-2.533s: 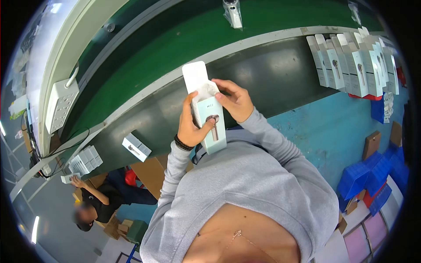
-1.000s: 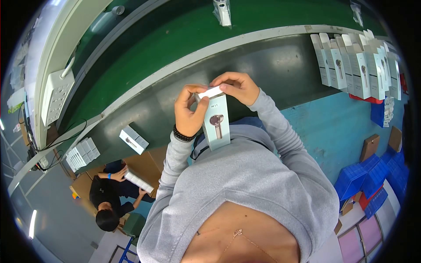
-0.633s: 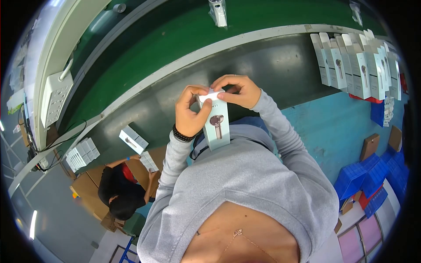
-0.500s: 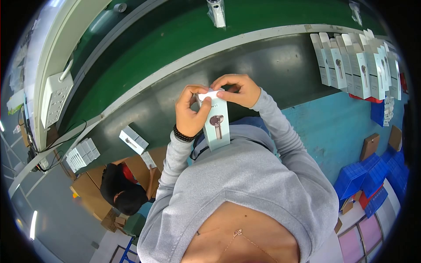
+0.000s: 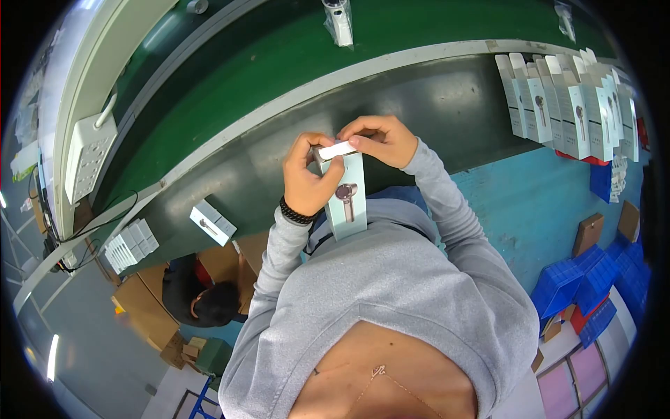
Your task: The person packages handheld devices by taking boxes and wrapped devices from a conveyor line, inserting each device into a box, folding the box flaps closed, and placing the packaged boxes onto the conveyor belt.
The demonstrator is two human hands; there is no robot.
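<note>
A tall pale box with a picture of a handheld device stands upright against my body. Its white top flap is folded over but slightly raised at the front edge. My left hand grips the upper left side, its thumb on the front near the top. My right hand pinches the flap's right end between thumb and fingers. What lies inside the box is hidden.
Several open boxes stand at the right end of the dark bench. More boxes lie at the left. A bagged device is on the green belt. A co-worker bends over a carton below left.
The box's tall open flap has been folded down over the top, and its front edge has just lifted a little. The co-worker has bent lower; the bagged device has shifted left.
</note>
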